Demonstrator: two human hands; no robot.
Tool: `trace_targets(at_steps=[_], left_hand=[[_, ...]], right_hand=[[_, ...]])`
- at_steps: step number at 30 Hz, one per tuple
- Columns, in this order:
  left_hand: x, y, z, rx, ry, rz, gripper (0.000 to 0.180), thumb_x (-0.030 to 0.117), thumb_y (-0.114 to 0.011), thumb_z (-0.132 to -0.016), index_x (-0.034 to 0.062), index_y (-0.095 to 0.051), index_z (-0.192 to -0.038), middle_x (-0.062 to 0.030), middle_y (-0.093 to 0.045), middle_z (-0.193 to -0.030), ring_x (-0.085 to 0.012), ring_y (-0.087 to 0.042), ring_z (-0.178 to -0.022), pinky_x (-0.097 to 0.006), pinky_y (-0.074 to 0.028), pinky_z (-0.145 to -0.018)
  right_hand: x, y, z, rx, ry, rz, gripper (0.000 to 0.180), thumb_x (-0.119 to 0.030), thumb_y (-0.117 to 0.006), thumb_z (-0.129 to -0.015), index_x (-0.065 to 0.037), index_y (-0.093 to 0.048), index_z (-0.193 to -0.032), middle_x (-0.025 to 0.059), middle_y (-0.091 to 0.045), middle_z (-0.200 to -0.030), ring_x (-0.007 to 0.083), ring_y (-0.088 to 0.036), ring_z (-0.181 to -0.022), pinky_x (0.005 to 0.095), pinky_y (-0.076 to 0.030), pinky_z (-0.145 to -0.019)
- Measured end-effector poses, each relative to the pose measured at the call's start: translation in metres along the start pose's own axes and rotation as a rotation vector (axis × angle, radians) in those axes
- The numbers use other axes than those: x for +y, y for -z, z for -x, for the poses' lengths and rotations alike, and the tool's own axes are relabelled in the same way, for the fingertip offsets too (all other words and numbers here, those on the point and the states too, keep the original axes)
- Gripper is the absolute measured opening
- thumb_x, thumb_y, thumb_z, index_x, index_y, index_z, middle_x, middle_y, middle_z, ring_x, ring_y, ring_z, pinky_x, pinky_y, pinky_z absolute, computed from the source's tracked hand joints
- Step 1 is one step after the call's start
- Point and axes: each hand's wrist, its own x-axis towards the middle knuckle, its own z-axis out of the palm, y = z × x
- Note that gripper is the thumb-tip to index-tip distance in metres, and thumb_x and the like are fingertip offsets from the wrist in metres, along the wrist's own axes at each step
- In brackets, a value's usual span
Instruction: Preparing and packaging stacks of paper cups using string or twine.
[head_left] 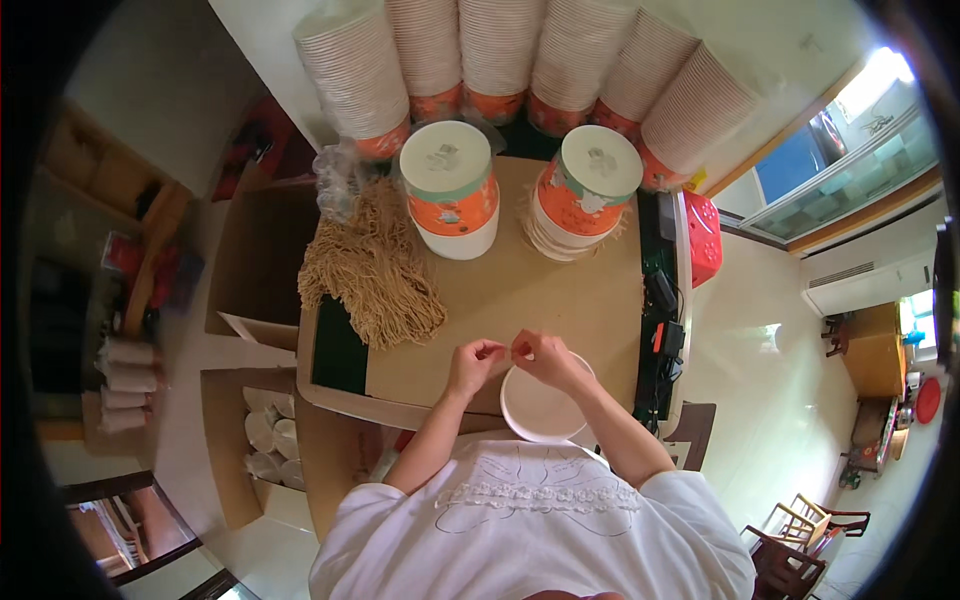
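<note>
Here, orange-printed tubs [455,213] beyond hands [472,366]

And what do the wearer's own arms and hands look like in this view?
The left hand and right hand are bare, with no gloves visible. Both forearms are uncovered below loose white sleeves. The white shirt has a ruffled white trim and thin, dark line patterns. No watch or cable shows at either wrist.

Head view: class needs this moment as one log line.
left hand: pinched; right hand: pinched, by far rim of white tub; held: unclear; brown strands: farther left
</note>
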Motion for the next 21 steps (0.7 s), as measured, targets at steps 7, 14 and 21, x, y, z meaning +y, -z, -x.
trace_targets(at_steps=[7, 14, 21], left_hand=[[-0.017, -0.003, -0.002, -0.012, -0.018, 0.064, 0.011, 0.005, -0.061, -0.079, -0.0001, -0.063, -0.088, -0.003, -0.063, -0.081, -0.0081, -0.056, -0.072, -0.021, -0.045, -0.065], [-0.014, -0.012, 0.001, -0.027, -0.015, 0.092, 0.009, 0.005, -0.061, -0.079, 0.0003, -0.063, -0.086, -0.0035, -0.063, -0.079, -0.0082, -0.056, -0.071, -0.02, -0.045, -0.061], [-0.016, -0.018, -0.006, 0.008, 0.01, 0.136, 0.008, 0.01, -0.064, -0.077, 0.0029, -0.065, -0.082, -0.0012, -0.061, -0.07, -0.0061, -0.053, -0.061, -0.02, -0.042, -0.054]], right_hand=[[0.007, -0.008, -0.011, -0.024, -0.09, 0.03, 0.013, -0.012, -0.059, -0.072, -0.005, -0.06, -0.083, 0.0116, -0.062, -0.071, 0.0252, -0.061, -0.067, 0.0342, -0.048, -0.062], [0.015, -0.004, -0.01, -0.03, -0.127, 0.002, 0.016, -0.02, -0.062, -0.073, -0.006, -0.06, -0.08, 0.012, -0.062, -0.07, 0.0261, -0.061, -0.067, 0.0358, -0.048, -0.062], [0.02, -0.001, -0.008, -0.065, -0.096, 0.043, 0.021, -0.02, -0.065, -0.073, -0.003, -0.058, -0.083, 0.0089, -0.06, -0.067, 0.0189, -0.059, -0.061, 0.0317, -0.046, -0.057]])
